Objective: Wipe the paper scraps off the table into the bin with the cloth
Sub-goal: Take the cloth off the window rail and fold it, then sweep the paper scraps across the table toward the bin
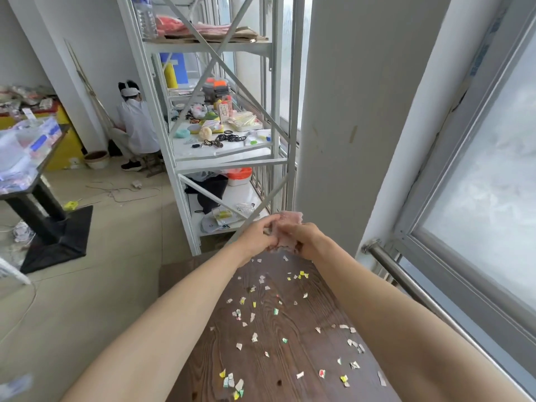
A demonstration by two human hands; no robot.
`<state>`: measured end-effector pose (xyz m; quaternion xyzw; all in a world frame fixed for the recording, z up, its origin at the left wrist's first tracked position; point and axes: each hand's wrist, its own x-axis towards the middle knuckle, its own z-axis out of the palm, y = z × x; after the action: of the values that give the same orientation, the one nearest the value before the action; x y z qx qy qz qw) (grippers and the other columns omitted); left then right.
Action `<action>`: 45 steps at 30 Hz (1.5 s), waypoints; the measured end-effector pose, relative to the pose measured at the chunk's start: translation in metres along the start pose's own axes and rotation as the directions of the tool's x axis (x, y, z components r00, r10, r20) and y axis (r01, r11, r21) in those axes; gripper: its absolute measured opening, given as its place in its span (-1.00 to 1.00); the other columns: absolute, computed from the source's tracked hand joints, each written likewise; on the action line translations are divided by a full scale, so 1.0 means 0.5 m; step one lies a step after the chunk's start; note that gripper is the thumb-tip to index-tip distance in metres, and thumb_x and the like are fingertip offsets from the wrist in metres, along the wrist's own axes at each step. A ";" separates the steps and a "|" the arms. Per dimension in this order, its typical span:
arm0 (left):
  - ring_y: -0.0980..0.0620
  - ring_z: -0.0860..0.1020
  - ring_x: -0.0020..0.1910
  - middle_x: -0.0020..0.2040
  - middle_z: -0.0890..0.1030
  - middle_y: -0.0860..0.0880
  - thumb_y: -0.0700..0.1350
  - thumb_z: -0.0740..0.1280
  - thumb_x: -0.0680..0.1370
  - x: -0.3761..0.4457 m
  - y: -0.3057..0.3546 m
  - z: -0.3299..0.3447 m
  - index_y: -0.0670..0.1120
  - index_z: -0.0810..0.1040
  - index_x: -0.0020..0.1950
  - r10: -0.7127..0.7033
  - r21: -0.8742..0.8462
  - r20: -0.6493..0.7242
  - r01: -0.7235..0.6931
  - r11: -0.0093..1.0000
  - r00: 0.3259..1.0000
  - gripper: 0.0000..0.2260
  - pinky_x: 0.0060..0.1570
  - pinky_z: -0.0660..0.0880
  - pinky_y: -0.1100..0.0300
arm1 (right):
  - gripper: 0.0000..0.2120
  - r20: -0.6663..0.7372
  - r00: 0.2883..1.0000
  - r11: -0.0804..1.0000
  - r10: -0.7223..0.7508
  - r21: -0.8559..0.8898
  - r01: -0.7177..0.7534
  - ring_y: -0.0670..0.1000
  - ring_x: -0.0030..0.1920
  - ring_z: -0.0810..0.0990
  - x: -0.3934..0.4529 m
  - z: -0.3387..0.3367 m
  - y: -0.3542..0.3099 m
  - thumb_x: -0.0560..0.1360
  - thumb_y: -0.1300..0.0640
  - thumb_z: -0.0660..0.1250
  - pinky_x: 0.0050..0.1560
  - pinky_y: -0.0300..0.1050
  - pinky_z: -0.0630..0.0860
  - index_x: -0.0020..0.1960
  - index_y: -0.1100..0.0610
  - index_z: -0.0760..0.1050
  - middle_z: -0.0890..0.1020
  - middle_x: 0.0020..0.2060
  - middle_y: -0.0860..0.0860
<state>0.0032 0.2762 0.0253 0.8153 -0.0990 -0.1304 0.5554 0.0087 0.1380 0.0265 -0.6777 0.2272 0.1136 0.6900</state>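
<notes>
A pale pink cloth (287,224) is bunched between both hands above the far end of the dark wooden table (293,338). My left hand (256,236) grips its left side and my right hand (306,237) grips its right side. Several small paper scraps (255,309), white, yellow, green and red, lie scattered over the tabletop between my forearms, from the far end down to the near edge. No bin is in view.
A white metal shelf rack (220,134) full of small items stands just beyond the table. A white pillar (356,126) and a window with a steel rail (406,282) run along the right. A person in white crouches at the back left, near another table (26,169).
</notes>
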 end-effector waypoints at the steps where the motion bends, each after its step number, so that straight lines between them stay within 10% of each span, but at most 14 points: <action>1: -0.03 0.51 0.19 0.33 0.48 -0.12 -0.38 0.30 0.41 0.011 -0.018 0.007 0.02 0.35 0.43 -0.017 0.009 0.007 0.017 1.000 1.000 -0.37 0.09 0.52 0.15 | -0.60 -0.003 1.000 1.000 0.016 -0.012 -0.016 0.19 -0.16 0.70 0.017 -0.003 0.011 0.36 0.22 0.52 -0.02 0.11 0.65 0.11 0.38 0.52 0.68 -0.08 0.27; 13: -0.11 0.52 0.19 0.29 0.44 -0.05 -0.24 0.31 0.54 0.144 -0.212 0.083 -0.07 0.29 0.46 -0.299 0.002 -0.059 0.299 0.954 0.953 -0.51 0.15 0.53 -0.03 | -0.91 -0.048 0.998 0.911 -0.026 -0.412 0.004 0.16 -0.03 0.64 0.213 -0.078 0.129 0.41 0.23 0.38 0.01 0.00 0.59 -0.08 0.16 0.56 0.62 -0.15 0.12; 24: -0.11 0.57 0.11 0.26 0.54 -0.10 -0.26 0.28 0.53 0.163 -0.357 0.071 -0.10 0.45 0.35 -0.322 0.181 -0.309 0.388 0.904 0.895 -0.62 0.20 0.47 0.03 | -0.70 -0.146 0.971 0.691 -0.190 -0.722 0.026 0.22 0.03 0.60 0.366 -0.148 0.169 0.55 0.07 0.15 -0.12 -0.08 0.40 0.09 0.23 0.53 0.65 -0.02 0.18; 32: -0.09 0.53 0.10 0.16 0.57 -0.07 -0.32 0.29 0.51 0.061 -0.446 -0.010 -0.09 0.54 0.25 -0.179 0.339 -0.555 0.417 0.843 0.813 -0.67 0.11 0.45 0.06 | -0.72 0.055 0.905 0.120 -0.422 -0.986 0.115 0.21 0.14 0.50 0.444 -0.143 0.220 0.47 0.35 0.30 -0.14 0.08 0.55 0.16 0.22 0.45 0.46 0.14 0.20; 45: -0.21 0.36 0.30 0.35 0.43 -0.12 -0.23 0.32 0.52 -0.026 -0.518 -0.035 -0.16 0.43 0.36 -0.351 0.316 -0.731 0.747 0.585 0.585 -0.60 0.20 0.42 -0.10 | -0.72 -0.148 0.907 0.429 -0.395 -0.902 0.040 0.26 0.09 0.50 0.421 -0.042 0.315 0.47 0.39 0.19 -0.09 -0.01 0.45 0.13 0.21 0.49 0.50 0.12 0.19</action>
<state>0.0010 0.3897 -0.2085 0.9271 0.3202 -0.0039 0.1946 0.1152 0.0941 -0.2107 -0.9677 0.1585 0.0051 0.1961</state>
